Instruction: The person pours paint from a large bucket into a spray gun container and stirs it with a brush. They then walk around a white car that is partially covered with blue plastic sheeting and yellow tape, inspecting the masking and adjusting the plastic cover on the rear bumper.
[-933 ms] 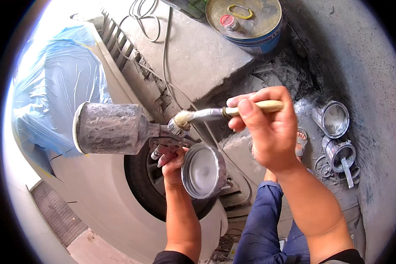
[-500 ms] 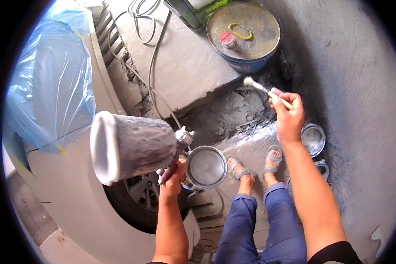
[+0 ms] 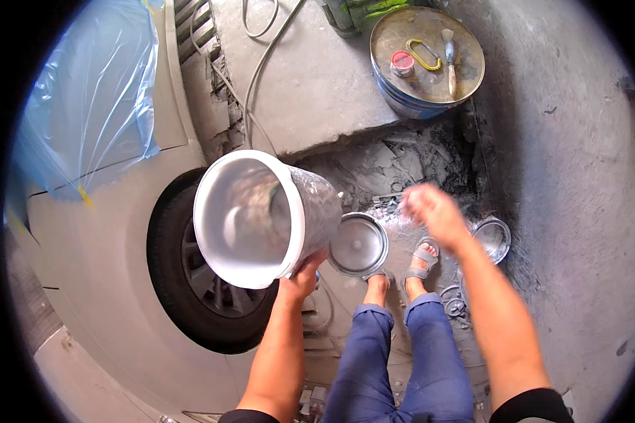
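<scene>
My left hand [image 3: 300, 280] grips the spray gun, mostly hidden behind its cup [image 3: 317, 208], whose open mouth faces me and shows a greyish inside. A round metal lid [image 3: 358, 243] appears just right of the cup; whether my hand holds it too, I cannot tell. My right hand [image 3: 434, 215] is motion-blurred, to the right of the cup and above the lid, with its fingers smeared. The paintbrush [image 3: 449, 70] lies on the top of a round metal drum [image 3: 422, 92], beside a yellow carabiner [image 3: 432, 64] and a red cap [image 3: 402, 60].
A grey car body [image 3: 99, 275] with its wheel [image 3: 173, 261] and blue plastic sheeting [image 3: 85, 99] is at left. A hose [image 3: 254, 84] crosses a concrete slab [image 3: 310, 92] with a broken edge. Metal cans [image 3: 492, 243] stand by my sandalled feet. A rough wall or floor [image 3: 578, 176] runs along the right.
The brush has left my right hand and now lies on the drum. That hand has moved down and left. The cup has swung rightward, turning its open mouth toward me.
</scene>
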Action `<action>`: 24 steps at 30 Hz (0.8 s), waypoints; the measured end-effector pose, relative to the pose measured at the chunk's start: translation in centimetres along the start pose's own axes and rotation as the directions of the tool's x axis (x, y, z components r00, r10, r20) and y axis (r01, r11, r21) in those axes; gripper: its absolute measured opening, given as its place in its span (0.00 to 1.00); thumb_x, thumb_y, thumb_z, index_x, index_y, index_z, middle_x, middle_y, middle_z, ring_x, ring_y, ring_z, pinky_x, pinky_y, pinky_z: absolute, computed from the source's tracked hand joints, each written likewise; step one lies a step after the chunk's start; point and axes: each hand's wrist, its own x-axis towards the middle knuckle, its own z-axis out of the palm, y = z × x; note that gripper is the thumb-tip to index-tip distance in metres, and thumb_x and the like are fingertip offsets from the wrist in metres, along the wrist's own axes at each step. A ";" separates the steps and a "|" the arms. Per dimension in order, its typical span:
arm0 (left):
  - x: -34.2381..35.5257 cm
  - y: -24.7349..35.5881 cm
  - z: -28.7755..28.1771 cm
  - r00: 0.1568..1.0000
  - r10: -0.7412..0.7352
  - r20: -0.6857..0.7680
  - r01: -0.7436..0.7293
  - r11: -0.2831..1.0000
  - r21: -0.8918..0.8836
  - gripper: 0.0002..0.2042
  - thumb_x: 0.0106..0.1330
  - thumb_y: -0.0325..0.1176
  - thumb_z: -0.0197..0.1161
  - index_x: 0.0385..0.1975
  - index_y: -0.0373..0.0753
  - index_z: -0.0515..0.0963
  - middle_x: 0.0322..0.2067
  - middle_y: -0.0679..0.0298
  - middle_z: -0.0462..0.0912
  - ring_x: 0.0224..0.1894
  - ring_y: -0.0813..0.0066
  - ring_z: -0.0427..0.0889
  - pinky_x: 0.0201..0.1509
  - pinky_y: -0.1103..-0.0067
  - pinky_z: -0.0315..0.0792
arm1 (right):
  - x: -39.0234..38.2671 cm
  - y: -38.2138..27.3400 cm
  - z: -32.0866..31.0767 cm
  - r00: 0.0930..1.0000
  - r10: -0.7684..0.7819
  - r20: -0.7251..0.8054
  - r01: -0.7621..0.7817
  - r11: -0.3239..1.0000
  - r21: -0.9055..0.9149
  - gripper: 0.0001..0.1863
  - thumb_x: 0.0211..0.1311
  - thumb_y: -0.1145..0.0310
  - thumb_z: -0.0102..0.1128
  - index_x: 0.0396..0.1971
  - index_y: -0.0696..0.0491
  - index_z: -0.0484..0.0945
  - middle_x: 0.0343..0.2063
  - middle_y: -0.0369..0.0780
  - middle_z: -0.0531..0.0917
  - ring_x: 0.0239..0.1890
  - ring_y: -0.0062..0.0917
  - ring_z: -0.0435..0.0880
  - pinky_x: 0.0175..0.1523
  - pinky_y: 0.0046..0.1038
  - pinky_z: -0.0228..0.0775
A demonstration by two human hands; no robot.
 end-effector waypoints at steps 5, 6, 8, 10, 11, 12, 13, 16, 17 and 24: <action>0.4 0.7 0.5 0.999 -0.014 0.031 0.014 1.000 -0.008 0.05 0.58 0.29 0.57 0.24 0.35 0.73 0.17 0.72 0.69 0.20 0.85 0.63 0.23 0.83 0.56 | -6.1 1.8 6.4 0.980 0.102 0.169 -0.193 0.684 0.703 0.22 0.63 0.55 0.48 0.48 0.58 0.67 0.38 0.38 0.77 0.37 0.22 0.78 0.41 0.26 0.72; 0.4 0.8 0.6 0.999 -0.023 0.033 0.024 0.999 -0.024 0.05 0.58 0.29 0.58 0.23 0.35 0.73 0.17 0.72 0.69 0.20 0.85 0.63 0.23 0.83 0.56 | -6.3 1.9 6.7 0.984 0.099 0.147 -0.174 0.704 0.688 0.22 0.63 0.56 0.50 0.47 0.58 0.68 0.37 0.38 0.77 0.37 0.22 0.78 0.41 0.25 0.72; 0.2 1.1 0.9 0.999 -0.027 0.044 0.028 0.999 -0.025 0.05 0.59 0.29 0.58 0.24 0.35 0.73 0.18 0.71 0.70 0.20 0.85 0.64 0.23 0.83 0.58 | -6.4 2.6 6.8 0.991 0.090 0.100 -0.134 0.745 0.653 0.21 0.61 0.58 0.53 0.45 0.59 0.69 0.35 0.37 0.78 0.36 0.21 0.78 0.40 0.23 0.72; 0.0 1.2 1.0 0.998 -0.016 0.063 0.016 1.000 0.003 0.06 0.59 0.30 0.57 0.25 0.35 0.73 0.19 0.70 0.71 0.21 0.84 0.66 0.24 0.82 0.60 | -6.6 2.8 6.3 0.992 0.091 0.091 -0.127 0.792 0.597 0.20 0.60 0.60 0.55 0.44 0.61 0.69 0.34 0.40 0.78 0.34 0.23 0.79 0.38 0.24 0.74; -0.4 0.8 0.9 0.999 -0.005 0.051 0.004 1.000 0.024 0.06 0.60 0.30 0.57 0.26 0.34 0.73 0.19 0.70 0.72 0.22 0.83 0.67 0.25 0.82 0.62 | -6.6 2.6 6.0 0.992 0.089 0.086 -0.122 0.817 0.564 0.20 0.59 0.61 0.55 0.43 0.62 0.69 0.34 0.41 0.78 0.32 0.24 0.80 0.37 0.25 0.75; -0.8 -0.1 1.0 0.999 0.007 0.043 -0.009 0.999 0.037 0.06 0.60 0.30 0.57 0.27 0.34 0.73 0.20 0.69 0.73 0.23 0.83 0.68 0.26 0.82 0.64 | -6.6 2.3 5.5 0.995 0.079 0.055 -0.096 0.828 0.553 0.20 0.58 0.62 0.55 0.43 0.62 0.70 0.33 0.41 0.78 0.31 0.23 0.80 0.37 0.24 0.75; -1.2 -0.6 0.9 0.999 0.018 0.034 -0.020 0.999 0.050 0.06 0.60 0.30 0.57 0.28 0.34 0.73 0.21 0.68 0.73 0.23 0.82 0.70 0.27 0.82 0.65 | -6.6 1.9 5.2 0.997 0.068 0.025 -0.071 0.839 0.540 0.19 0.58 0.62 0.55 0.42 0.62 0.70 0.32 0.41 0.78 0.31 0.23 0.80 0.36 0.24 0.75; -1.6 -0.9 0.6 0.979 0.150 0.135 -0.170 0.974 0.152 0.06 0.62 0.30 0.56 0.29 0.33 0.72 0.22 0.65 0.75 0.25 0.78 0.72 0.30 0.80 0.68 | -4.8 1.5 2.3 0.988 -0.009 -0.157 0.090 0.850 0.519 0.14 0.57 0.63 0.55 0.37 0.58 0.72 0.29 0.39 0.79 0.28 0.22 0.79 0.33 0.25 0.75; -1.9 -1.1 0.6 0.976 0.182 0.122 -0.207 0.946 0.248 0.07 0.62 0.30 0.56 0.29 0.33 0.72 0.22 0.64 0.75 0.26 0.78 0.72 0.30 0.80 0.67 | -3.5 2.1 0.4 0.972 -0.016 -0.234 0.134 0.855 0.502 0.12 0.58 0.64 0.54 0.35 0.57 0.72 0.29 0.39 0.79 0.28 0.23 0.79 0.33 0.25 0.75; -1.8 -2.1 0.7 0.993 0.096 0.068 -0.109 0.969 0.223 0.07 0.60 0.30 0.58 0.34 0.33 0.74 0.28 0.67 0.75 0.30 0.79 0.70 0.35 0.81 0.65 | 8.8 -4.5 -9.9 0.855 0.011 -0.519 0.191 0.923 0.334 0.10 0.61 0.68 0.47 0.36 0.58 0.73 0.30 0.40 0.79 0.30 0.26 0.79 0.35 0.27 0.74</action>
